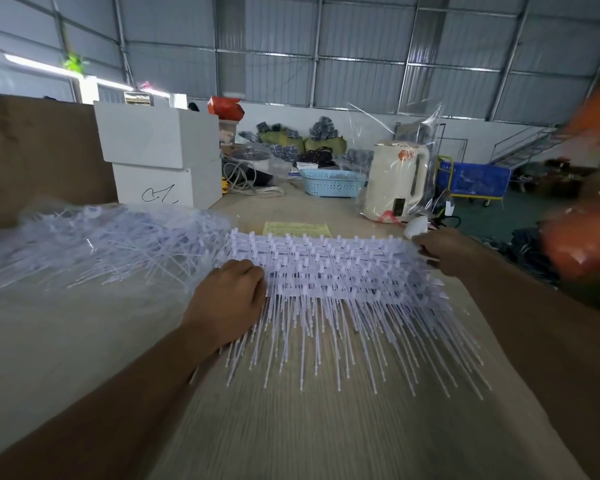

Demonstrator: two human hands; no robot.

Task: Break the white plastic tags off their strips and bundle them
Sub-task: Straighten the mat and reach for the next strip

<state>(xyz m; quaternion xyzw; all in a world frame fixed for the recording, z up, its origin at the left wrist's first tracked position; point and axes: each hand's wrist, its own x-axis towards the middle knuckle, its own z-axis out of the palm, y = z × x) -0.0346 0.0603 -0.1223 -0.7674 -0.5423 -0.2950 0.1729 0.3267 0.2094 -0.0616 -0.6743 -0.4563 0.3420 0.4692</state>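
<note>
A thick stack of white plastic tag strips (329, 271) lies across the middle of the wooden table (291, 427), its long thin tag stems fanning toward me. My left hand (227, 299) grips the stack's left end with curled fingers. My right hand (444, 249) grips its right end. To the left, a big loose heap of white tags (101, 244) lies on clear plastic.
Two stacked white boxes (160, 154) and a brown cardboard sheet (32, 150) stand at the back left. A blue basket (329, 181), a cream kettle (395, 178) in a clear bag and a yellow paper (297, 228) sit behind the stack. Something orange and blurred (589, 209) is at the right.
</note>
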